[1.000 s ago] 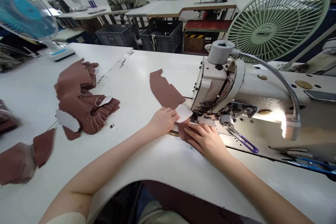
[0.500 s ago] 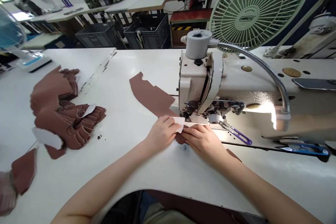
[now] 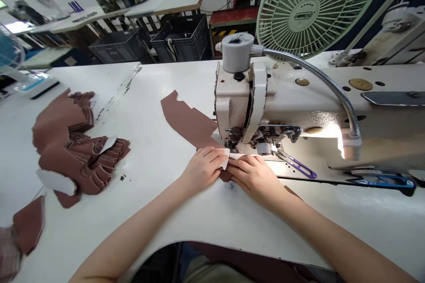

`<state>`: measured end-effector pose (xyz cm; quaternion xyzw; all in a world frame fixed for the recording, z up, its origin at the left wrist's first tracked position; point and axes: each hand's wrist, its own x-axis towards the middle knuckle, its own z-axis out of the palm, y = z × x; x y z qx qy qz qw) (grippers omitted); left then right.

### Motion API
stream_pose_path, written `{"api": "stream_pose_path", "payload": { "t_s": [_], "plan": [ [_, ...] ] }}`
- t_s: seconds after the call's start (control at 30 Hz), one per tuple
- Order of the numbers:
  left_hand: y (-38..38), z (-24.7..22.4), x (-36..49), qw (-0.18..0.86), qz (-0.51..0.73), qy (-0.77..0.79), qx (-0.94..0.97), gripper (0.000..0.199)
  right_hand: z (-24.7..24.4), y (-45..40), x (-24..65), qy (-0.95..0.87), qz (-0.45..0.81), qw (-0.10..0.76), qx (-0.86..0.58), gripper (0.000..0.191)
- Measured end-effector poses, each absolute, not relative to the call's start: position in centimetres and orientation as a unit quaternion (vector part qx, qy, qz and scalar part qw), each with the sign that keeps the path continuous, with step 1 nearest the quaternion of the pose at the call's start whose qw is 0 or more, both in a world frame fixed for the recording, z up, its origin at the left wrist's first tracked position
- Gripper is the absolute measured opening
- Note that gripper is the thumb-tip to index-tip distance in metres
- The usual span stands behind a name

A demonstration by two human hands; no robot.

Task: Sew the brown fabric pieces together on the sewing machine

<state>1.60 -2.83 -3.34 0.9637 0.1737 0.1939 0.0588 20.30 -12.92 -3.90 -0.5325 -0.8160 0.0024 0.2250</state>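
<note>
Both my hands rest on the white table at the front of a sewing machine (image 3: 239, 101). My left hand (image 3: 202, 170) presses a long brown leather-like cut piece (image 3: 187, 123) flat, its fingertips over a white paper-like strip (image 3: 225, 159). My right hand (image 3: 254, 177) lies just to the right, its fingers bent over the piece's near end by the presser foot (image 3: 237, 143). The fingers of the two hands nearly touch. The hands and the machine head hide the needle area in part.
A stack of brown cut pieces (image 3: 68, 143) lies at the left, with more at the far left edge. Purple-handled thread snips (image 3: 295, 164) lie on the machine bed. A green fan (image 3: 305, 6) stands behind the machine, and dark crates (image 3: 179, 37) sit beyond the table.
The view has swung so the scene slides left. The brown piece has turned and drawn in toward the presser foot, and the white strip now lies beneath my left fingertips. My hands sit closer together.
</note>
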Motion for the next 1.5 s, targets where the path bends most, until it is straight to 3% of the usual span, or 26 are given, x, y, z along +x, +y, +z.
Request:
{"api": "stream_pose_path", "payload": {
  "t_s": [0.63, 1.5],
  "plan": [
    [-1.1, -2.9, 3.2, 0.091, 0.100, 0.169, 0.976, 0.030, -3.9, -12.6, 21.5, -0.807, -0.006, 0.210, -0.552, 0.028],
    [-0.6, -3.5, 3.7, 0.071, 0.119, 0.176, 0.975, 0.033, -3.7, -12.5, 21.8, -0.808, -0.037, 0.197, -0.554, 0.028]
  ]
}}
